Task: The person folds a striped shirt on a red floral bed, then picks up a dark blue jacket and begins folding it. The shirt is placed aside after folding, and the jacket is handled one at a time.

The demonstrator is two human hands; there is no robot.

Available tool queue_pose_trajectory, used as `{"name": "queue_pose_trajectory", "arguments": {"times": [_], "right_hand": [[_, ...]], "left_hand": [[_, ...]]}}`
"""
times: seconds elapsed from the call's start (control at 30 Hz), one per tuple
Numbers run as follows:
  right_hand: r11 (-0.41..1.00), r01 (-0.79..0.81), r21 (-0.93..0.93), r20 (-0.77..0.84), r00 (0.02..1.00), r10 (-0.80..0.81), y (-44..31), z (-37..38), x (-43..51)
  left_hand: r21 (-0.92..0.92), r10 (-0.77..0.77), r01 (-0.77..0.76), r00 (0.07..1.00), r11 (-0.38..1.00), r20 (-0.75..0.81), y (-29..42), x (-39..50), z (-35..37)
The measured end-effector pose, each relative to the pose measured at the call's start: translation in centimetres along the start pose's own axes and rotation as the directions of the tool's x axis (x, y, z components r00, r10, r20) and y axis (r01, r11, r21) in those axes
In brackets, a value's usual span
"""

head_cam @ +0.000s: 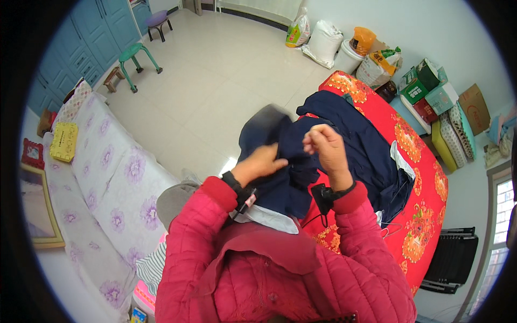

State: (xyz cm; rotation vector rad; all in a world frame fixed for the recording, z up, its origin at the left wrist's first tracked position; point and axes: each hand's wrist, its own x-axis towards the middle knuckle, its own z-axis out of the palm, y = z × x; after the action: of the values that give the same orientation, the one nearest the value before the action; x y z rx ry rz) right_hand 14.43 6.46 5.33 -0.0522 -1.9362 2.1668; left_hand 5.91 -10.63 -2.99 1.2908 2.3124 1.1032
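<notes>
A dark navy garment (297, 177) with a white lining or pocket (264, 218) lies in front of me, partly over my lap. My left hand (261, 163) rests against it with the thumb apart; whether the fingers grip the cloth cannot be told. Above the same garment is my right hand (326, 149), its fingers curled in towards the thumb, with nothing visible in them. More navy clothing (355, 149), with a white patch of cloth at its right, is spread over the red floral bedspread (424, 230). The far end of the cloth is blurred.
To the left stands a sofa under a purple-flowered cover (125, 189). A green stool (133, 52) is on the tiled floor (194, 80). Sacks (325, 40), boxes (440, 97) and cushions line the wall beyond the bed. A wire hanger (389, 230) lies on the bed.
</notes>
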Motion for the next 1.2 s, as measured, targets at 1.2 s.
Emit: {"name": "queue_pose_trajectory", "arguments": {"times": [1.2], "right_hand": [[0.452, 0.157, -0.878, 0.296, 0.921, 0.253, 16.5, -2.0, -3.8]], "left_hand": [[0.258, -0.047, 0.035, 0.998, 0.966, 0.042, -6.4, 0.6, 6.0]]}}
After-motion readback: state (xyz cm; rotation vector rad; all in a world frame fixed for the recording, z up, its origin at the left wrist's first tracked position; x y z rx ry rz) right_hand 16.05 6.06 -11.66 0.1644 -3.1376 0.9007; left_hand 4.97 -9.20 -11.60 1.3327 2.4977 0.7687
